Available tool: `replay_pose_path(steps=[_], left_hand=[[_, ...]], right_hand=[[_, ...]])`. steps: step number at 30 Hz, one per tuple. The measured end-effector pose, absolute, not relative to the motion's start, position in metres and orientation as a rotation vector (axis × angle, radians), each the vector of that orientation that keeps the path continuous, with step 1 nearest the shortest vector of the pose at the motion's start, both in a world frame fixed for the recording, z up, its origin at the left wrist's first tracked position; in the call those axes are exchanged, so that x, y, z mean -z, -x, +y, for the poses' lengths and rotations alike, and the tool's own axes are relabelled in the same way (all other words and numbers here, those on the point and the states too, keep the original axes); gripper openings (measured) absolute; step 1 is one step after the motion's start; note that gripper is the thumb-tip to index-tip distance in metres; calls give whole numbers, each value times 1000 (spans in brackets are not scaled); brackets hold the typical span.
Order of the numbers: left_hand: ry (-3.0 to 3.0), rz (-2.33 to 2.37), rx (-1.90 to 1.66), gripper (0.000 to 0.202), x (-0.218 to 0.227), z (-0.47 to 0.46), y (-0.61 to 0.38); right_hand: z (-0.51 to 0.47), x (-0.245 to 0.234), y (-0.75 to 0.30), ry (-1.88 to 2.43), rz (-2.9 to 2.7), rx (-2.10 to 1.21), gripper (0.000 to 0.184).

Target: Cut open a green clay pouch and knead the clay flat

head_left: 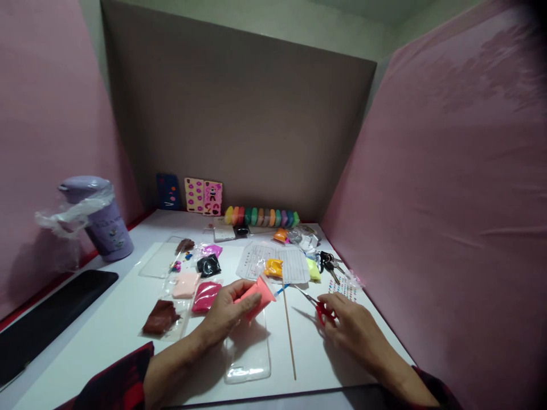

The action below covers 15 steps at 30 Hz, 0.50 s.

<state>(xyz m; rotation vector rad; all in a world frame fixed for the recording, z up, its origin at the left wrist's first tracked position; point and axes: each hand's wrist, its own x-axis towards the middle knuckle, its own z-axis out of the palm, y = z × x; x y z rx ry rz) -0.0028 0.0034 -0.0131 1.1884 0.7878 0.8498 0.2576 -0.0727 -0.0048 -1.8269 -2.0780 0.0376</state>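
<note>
Between the thumb and fingers of my left hand (pixel 233 304) is a small plastic packet of coral-pink clay (pixel 261 297). My right hand (pixel 352 324) grips the red handles of a pair of scissors (pixel 318 307), whose blades point left toward the packet but stay apart from it. Below my left hand lies a clear phone case (pixel 248 364), partly covered by the hand. A thin wooden stick (pixel 289 336) lies between my hands. Packets of magenta clay (pixel 207 297), pale pink clay (pixel 186 285) and brown clay (pixel 160 318) rest left of my left hand.
A lilac tumbler (pixel 106 225) and a black phone-like slab (pixel 51 319) occupy the left side. Packets of orange clay (pixel 274 267) and black clay (pixel 209 265) lie farther back. A row of coloured clay (pixel 261 217) sits at the rear, keys (pixel 331 265) at the right.
</note>
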Motion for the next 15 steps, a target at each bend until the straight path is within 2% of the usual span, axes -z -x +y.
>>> replay_pose_path(steps=[8, 12, 15], left_hand=[[-1040, 775, -921, 41, 17, 7, 0], [-1053, 764, -948, 39, 16, 7, 0], [-1051, 763, -965, 38, 13, 4, -1]], right_hand=[[-81, -7, -228, 1577, -1904, -632, 14], [-79, -6, -220, 1521, -1895, -711, 26], [-77, -5, -216, 1507, -1898, -720, 26]])
